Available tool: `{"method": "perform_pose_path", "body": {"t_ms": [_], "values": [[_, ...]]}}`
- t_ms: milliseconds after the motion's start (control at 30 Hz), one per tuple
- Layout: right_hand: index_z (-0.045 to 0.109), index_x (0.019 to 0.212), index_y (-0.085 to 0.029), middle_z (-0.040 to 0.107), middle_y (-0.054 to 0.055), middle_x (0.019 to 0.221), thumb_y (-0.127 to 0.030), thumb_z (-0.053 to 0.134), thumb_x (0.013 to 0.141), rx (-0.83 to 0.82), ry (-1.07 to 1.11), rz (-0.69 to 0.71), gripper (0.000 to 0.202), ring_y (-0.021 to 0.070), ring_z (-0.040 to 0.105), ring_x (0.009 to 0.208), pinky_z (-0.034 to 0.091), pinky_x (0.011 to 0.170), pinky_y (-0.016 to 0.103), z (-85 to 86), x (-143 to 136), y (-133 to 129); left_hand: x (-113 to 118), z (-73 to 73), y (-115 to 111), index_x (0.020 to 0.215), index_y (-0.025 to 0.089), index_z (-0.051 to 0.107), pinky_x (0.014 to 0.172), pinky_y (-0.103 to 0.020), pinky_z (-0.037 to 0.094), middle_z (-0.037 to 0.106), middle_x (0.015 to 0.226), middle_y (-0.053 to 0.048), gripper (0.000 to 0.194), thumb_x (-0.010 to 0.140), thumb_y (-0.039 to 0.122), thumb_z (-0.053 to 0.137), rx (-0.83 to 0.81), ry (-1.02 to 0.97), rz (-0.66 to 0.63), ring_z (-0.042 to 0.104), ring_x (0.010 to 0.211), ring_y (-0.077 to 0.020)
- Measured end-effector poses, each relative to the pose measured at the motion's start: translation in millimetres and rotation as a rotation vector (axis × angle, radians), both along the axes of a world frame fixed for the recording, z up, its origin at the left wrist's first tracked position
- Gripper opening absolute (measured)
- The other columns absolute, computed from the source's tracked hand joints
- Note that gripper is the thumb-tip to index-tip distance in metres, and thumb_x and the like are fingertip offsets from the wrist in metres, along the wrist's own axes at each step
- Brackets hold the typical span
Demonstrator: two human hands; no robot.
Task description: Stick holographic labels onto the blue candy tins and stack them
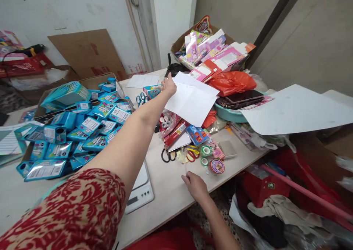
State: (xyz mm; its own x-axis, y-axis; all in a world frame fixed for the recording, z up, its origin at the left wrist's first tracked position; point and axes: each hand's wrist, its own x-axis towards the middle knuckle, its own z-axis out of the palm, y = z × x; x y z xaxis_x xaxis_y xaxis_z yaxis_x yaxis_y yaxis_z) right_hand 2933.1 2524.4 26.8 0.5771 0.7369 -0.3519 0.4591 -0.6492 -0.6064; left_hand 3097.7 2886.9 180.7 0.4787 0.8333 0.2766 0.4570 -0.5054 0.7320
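Note:
My left hand [168, 85] reaches far across the table, its fingers curled at the left edge of white paper sheets [193, 97]. A small blue printed box [152, 91] is close to those fingertips; what they grip is hidden. My right hand [196, 186] is low over the table's front edge, thumb and forefinger pinched on a thin whitish strip [185, 166]. Beyond it lie black-handled scissors [168, 155], red-and-yellow-handled scissors [193, 153], green tape rolls [206, 150] and a round purple-and-red tub [217, 166]. A white digital scale [140, 191] sits partly under my left forearm.
Many small blue boxes [91, 127] fill and surround a carton at left. A carton of pink packaging [204, 51] stands at the back. A teal basin [231, 114] holds a red plastic bag [233, 82]. White sheets [298, 108] overhang the right side; bags and cloth [273, 209] lie below.

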Motion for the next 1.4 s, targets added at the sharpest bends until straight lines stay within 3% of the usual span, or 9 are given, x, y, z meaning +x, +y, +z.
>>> {"method": "perform_pose_path", "body": {"t_ms": [133,367,467,767,933,1000,1100,1233,1400], "values": [[0.061,0.081,-0.018,0.069,0.013,0.087,-0.035,0.051,0.085,-0.229,-0.048,0.236,0.019,0.0269,0.064,0.085,0.039,0.063,0.03,-7.0,-14.5,37.7,-81.8,-25.9,-45.1,0.13,0.011,0.04,0.107,-0.046,0.023,0.041,0.136,-0.017,0.05,0.082,0.012,0.053,0.117,0.005,-0.162,0.031,0.13,-0.0275],[0.055,0.104,-0.015,0.068,0.016,0.093,-0.03,0.054,0.086,-0.194,-0.163,0.368,0.024,0.0248,0.066,0.087,0.044,0.072,0.032,-22.0,-31.0,107.6,-376.4,-105.9,-242.6,0.109,0.021,0.06,0.092,-0.033,0.045,0.065,0.109,-0.009,0.029,0.09,0.022,0.039,-0.041,0.316,-0.469,0.058,0.104,-0.0188],[0.053,0.105,-0.013,0.068,0.017,0.09,-0.029,0.058,0.085,-0.189,-0.208,0.34,0.027,0.0227,0.066,0.086,0.044,0.074,0.031,-23.0,-31.6,138.0,-468.2,-116.4,-282.4,0.103,0.024,0.063,0.087,-0.032,0.048,0.068,0.102,-0.007,0.03,0.09,0.02,0.037,-0.074,0.398,-0.371,0.061,0.097,-0.0178],[0.049,0.116,-0.006,0.056,0.026,0.112,-0.029,0.057,0.083,-0.222,-0.331,0.207,0.042,0.0337,0.06,0.095,0.044,0.071,0.041,-17.8,-36.6,174.2,-616.6,-111.7,-223.6,0.112,0.016,0.056,0.101,-0.042,0.036,0.06,0.114,-0.014,0.036,0.086,0.036,0.041,0.054,0.537,0.633,0.051,0.113,-0.0258],[0.056,0.111,-0.011,0.058,0.018,0.109,-0.037,0.052,0.082,0.226,-0.123,0.082,0.039,0.0267,0.057,0.094,0.045,0.08,0.04,-23.9,-113.4,140.8,-686.0,-122.3,-178.6,0.134,0.01,0.04,0.105,-0.053,0.027,0.037,0.142,-0.02,0.059,0.084,0.042,0.043,-0.133,0.616,1.067,0.029,0.132,-0.0343],[0.057,0.11,-0.014,0.062,0.012,0.101,-0.048,0.05,0.08,0.289,0.284,0.088,0.046,0.0215,0.06,0.078,0.046,0.076,0.037,-28.3,-167.3,131.3,-708.7,-130.6,-157.4,0.136,0.007,0.036,0.103,-0.049,0.032,0.041,0.139,-0.022,0.062,0.085,0.043,0.039,-0.325,0.535,1.101,0.035,0.13,-0.0338],[0.062,0.099,-0.019,0.066,0.008,0.091,-0.059,0.049,0.077,0.243,0.642,0.082,0.048,0.0228,0.061,0.078,0.046,0.076,0.037,-30.9,-240.8,128.6,-729.2,-145.5,-131.1,0.127,0.01,0.047,0.094,-0.04,0.042,0.056,0.124,-0.019,0.054,0.087,0.042,0.033,-0.54,0.444,0.911,0.051,0.116,-0.0294],[0.062,0.091,-0.021,0.066,0.009,0.098,-0.062,0.045,0.079,0.181,0.588,0.027,0.046,0.0274,0.058,0.097,0.042,0.087,0.038,-24.4,-283.9,131.0,-743.4,-159.9,-116.0,0.103,0.015,0.061,0.077,-0.036,0.048,0.068,0.098,-0.014,0.044,0.083,0.045,0.038,-0.556,0.535,0.672,0.061,0.095,-0.0305],[0.06,0.102,-0.021,0.066,0.008,0.105,-0.059,0.044,0.081,0.212,0.661,0.037,0.047,0.0238,0.057,0.1,0.041,0.09,0.035,-17.5,-327.7,127.1,-784.8,-164.2,-100.2,0.098,0.016,0.062,0.071,-0.035,0.047,0.068,0.09,-0.011,0.044,0.08,0.048,0.038,-0.504,0.614,0.692,0.061,0.088,-0.0297]]}}
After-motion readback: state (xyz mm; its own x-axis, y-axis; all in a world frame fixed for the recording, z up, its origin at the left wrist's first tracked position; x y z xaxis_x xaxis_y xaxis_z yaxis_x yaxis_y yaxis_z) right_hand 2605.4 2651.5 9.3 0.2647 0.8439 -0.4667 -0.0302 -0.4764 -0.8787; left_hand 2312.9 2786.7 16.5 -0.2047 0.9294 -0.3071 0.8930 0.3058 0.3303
